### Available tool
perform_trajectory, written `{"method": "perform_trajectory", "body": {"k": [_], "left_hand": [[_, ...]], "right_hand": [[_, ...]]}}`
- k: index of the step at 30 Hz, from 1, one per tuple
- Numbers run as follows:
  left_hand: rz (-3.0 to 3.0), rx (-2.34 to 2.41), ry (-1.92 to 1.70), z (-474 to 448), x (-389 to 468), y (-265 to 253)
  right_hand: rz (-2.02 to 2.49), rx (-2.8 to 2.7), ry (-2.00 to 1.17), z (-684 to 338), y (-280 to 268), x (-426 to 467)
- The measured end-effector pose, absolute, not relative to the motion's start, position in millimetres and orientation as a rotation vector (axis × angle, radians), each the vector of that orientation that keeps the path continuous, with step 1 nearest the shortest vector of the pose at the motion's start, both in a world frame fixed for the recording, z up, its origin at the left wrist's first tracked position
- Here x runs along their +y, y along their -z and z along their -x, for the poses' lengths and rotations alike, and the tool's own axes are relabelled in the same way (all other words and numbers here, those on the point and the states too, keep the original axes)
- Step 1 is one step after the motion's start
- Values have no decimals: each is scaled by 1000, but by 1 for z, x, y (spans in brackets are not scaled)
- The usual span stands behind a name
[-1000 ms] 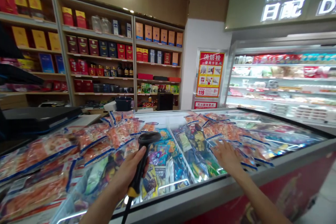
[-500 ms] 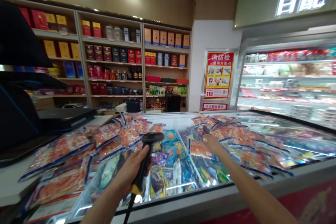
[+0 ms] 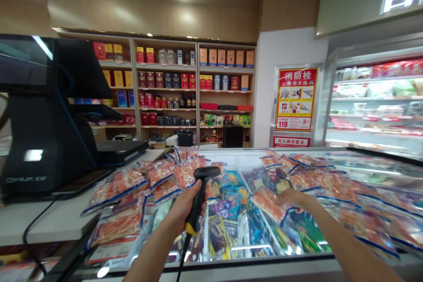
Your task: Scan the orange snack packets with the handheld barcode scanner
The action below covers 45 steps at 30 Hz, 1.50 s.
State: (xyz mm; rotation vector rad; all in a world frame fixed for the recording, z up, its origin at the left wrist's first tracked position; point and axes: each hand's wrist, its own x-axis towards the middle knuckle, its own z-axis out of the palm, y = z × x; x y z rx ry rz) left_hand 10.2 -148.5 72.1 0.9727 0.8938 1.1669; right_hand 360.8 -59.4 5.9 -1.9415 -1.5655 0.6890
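My left hand (image 3: 188,207) is wrapped round the handle of a black and yellow barcode scanner (image 3: 199,202), its head pointing right and its cord hanging down. My right hand (image 3: 291,198) grips the right side of a clear packet of orange-pink food (image 3: 268,205) with a blue edge. That packet is slanted, above the freezer's glass top (image 3: 244,246). More packets of the same kind lie in a left pile (image 3: 122,185) and a right pile (image 3: 317,180). My right fingertips are partly hidden.
A black checkout terminal (image 3: 49,128) stands on a white counter (image 3: 59,220) at the left, with a cable hanging off the edge. Under the glass are colourful bags (image 3: 228,211) in wire-divided sections. Shelves of boxes (image 3: 165,80) and a lit chiller (image 3: 376,105) stand behind.
The view has swung left, bringing in more of the terminal. The packet by my right hand has turned from lying level to slanting. My left hand keeps its hold on the scanner.
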Motion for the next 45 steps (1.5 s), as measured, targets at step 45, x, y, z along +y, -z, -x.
{"method": "perform_trajectory", "body": {"k": [45], "left_hand": [[-1039,1019,-1250,10,-151,-72]], "right_hand": [[1467,-1698,-182,-177,28,3]]}}
